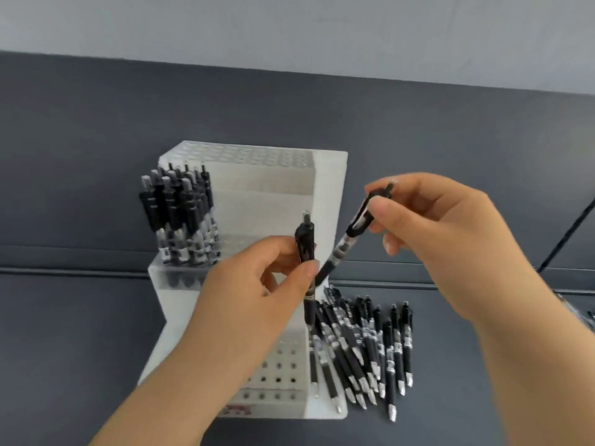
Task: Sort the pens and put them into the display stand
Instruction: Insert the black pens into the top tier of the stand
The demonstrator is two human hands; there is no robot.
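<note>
Grey tabletop; fingers round two pens

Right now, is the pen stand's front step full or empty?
Empty where visible: the front step shows bare holes, no pens. The left arm hides the rest.

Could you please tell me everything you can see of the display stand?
The display stand looks like frosted white plastic, built in stepped tiers with grids of round holes. It stands on the dark grey surface. A cluster of black pens stands in a middle tier at its left; the top and front holes seen are empty. A red label marks its front edge. Loose pens lie at its right. The left hand, gripping a pen, hides part of it.
</note>
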